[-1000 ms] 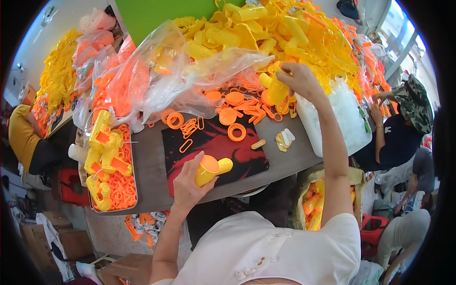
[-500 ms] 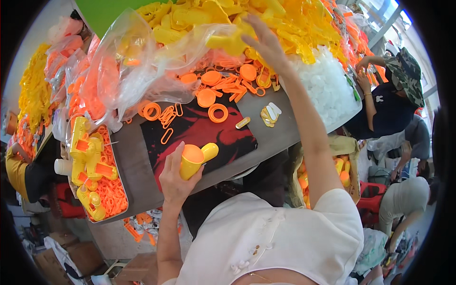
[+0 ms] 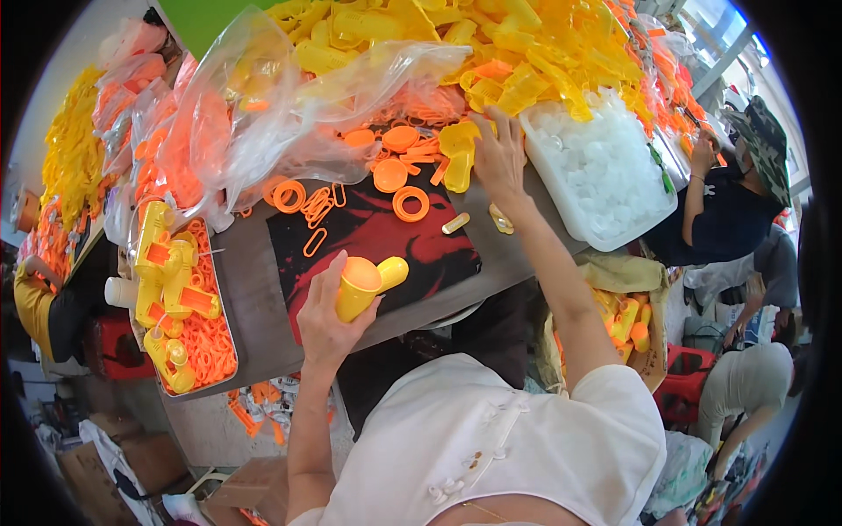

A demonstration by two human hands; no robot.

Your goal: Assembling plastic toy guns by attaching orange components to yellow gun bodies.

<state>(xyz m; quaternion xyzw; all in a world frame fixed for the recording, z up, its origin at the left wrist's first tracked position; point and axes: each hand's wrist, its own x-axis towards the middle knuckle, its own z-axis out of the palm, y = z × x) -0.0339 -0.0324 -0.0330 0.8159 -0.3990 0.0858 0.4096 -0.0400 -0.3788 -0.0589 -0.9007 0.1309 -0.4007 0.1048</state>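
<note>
White short-sleeved top, knotted cloth buttons down the front, bare forearms, no gloves

Clear plastic bags (image 3: 219, 131) stuffed with orange parts are heaped along the tabletop's far left. A white rectangular tub (image 3: 605, 175) of pale pieces is set at the right edge. Brown cardboard boxes (image 3: 246, 486) are seen on the floor.

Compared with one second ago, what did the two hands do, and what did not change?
The right hand was up in the yellow pile; it has come down and now rests on a flat yellow part at the pile's near edge. Whether it grips that part is unclear. The left hand still holds the yellow-and-orange toy over the dark mat.
</note>
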